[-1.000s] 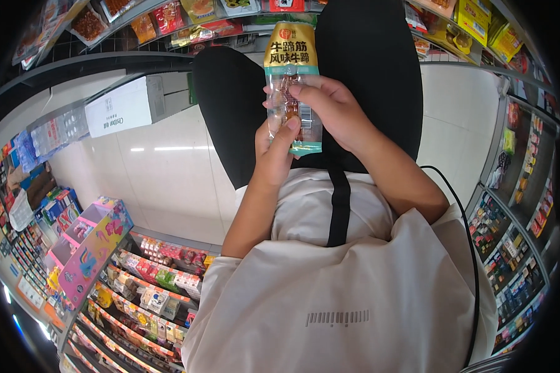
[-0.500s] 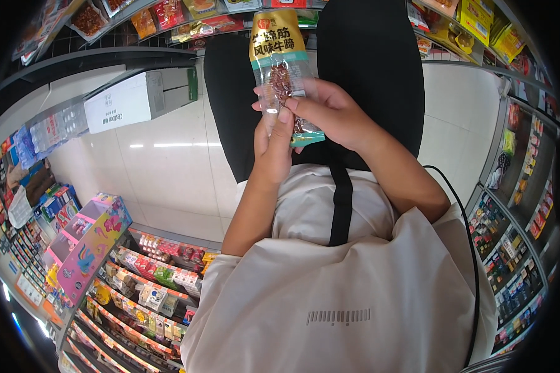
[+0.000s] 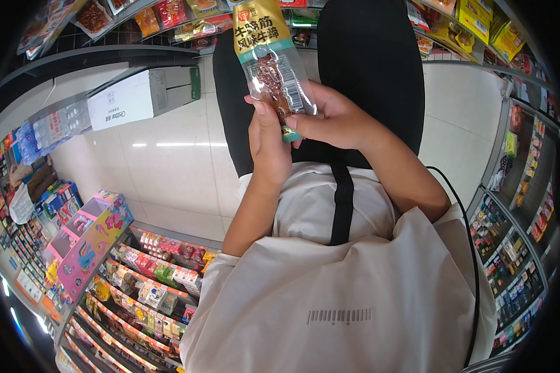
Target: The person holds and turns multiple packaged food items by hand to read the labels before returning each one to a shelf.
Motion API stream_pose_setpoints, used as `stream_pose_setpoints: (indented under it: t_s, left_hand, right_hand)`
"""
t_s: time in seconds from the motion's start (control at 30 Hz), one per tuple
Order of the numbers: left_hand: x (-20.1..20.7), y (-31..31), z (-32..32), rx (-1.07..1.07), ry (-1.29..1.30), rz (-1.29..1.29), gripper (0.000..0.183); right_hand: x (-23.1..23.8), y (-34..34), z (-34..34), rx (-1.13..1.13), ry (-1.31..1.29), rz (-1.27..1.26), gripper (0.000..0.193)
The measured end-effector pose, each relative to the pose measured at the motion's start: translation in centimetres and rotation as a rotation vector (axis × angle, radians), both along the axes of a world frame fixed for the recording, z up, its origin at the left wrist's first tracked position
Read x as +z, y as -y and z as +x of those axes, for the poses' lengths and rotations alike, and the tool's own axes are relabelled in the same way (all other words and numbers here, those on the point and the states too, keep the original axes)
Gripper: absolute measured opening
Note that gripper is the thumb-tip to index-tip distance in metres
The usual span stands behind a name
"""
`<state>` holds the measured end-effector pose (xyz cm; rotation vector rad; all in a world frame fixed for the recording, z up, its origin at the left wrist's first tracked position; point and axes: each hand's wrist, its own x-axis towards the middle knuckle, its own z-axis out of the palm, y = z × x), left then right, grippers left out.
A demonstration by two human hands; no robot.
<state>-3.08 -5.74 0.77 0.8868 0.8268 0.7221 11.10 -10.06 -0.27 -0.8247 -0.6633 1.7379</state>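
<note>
Both hands, the left hand (image 3: 269,140) and right hand (image 3: 333,118), grasped one long snack packet (image 3: 272,59), its clear window showing brown pieces, above a white-tiled floor (image 3: 168,161).

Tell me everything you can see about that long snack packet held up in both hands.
The snack packet is a long, narrow, glossy plastic pouch: golden-yellow at the top, a teal band below, then a clear window showing brown, lumpy pieces inside. It looks sealed and stands nearly upright, tilted slightly left. The left hand and right hand grip its lower end.

left hand (image 3: 269,146) + right hand (image 3: 333,118) | both grip snack packet (image 3: 270,56) | shop shelves (image 3: 143,273) below
</note>
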Motion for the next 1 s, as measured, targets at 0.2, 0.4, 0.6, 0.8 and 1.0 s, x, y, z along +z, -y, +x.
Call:
stream_pose_setpoints:
  t_s: [0.2, 0.4, 0.6, 0.8, 1.0]
  left_hand:
    - [0.4, -0.1, 0.4, -0.003, -0.117, 0.063, 0.045]
    - [-0.3, 0.4, 0.3, -0.118, -0.411, 0.432, 0.040]
    - [-0.3, 0.7, 0.6, -0.145, -0.504, 0.691, 0.037]
    - [-0.5, 1.1, 0.4, -0.128, -0.423, 0.504, 0.038]
    - [-0.5, 1.1, -0.1, -0.121, -0.427, 0.483, 0.039]
  right_hand:
    - [-0.1, 0.1, -0.3, -0.050, 0.002, -0.037, 0.053]
    - [-0.1, -0.6, -0.5, -0.237, 0.033, -0.071, 0.035]
    - [0.4, -0.5, -0.3, -0.226, 0.039, -0.081, 0.030]
    - [0.4, -0.6, -0.4, -0.247, -0.058, -0.100, 0.032]
    - [-0.7, -0.6, -0.4, -0.245, -0.200, -0.199, 0.033]
